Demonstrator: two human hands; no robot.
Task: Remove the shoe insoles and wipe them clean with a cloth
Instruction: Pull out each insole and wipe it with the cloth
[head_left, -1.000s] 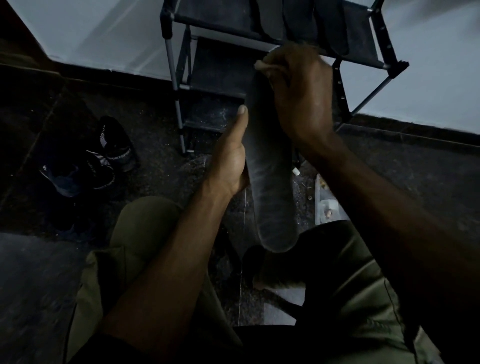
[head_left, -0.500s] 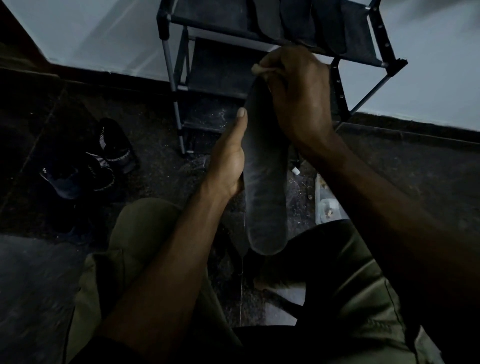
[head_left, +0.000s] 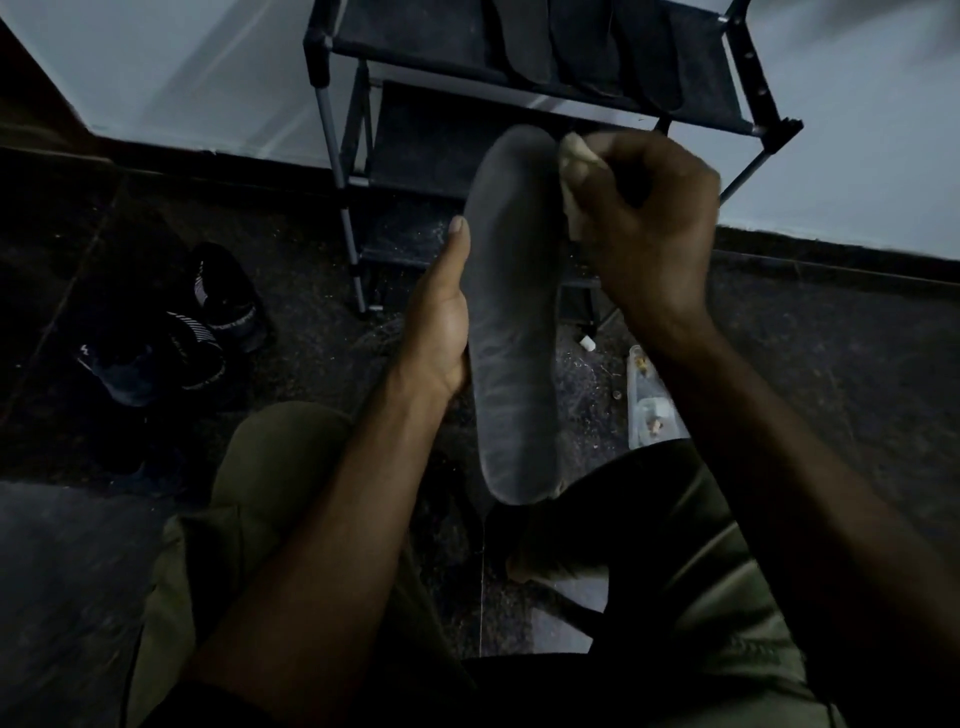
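The cloth (head_left: 576, 179), bunched in the curled right hand (head_left: 652, 228), is now shifted off the insole (head_left: 511, 312) to its right edge. The insole is gripped by the left hand (head_left: 439, 322); its fingers are hidden behind.

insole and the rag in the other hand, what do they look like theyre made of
The insole, gripped by the left hand, looks like matte dark grey foam, perhaps fabric-topped: no shine, faint pale streaks across it. The cloth, bunched in the right hand, looks like soft pale woven fabric, judging by its crumpled folds; the dim light leaves the weave unclear.
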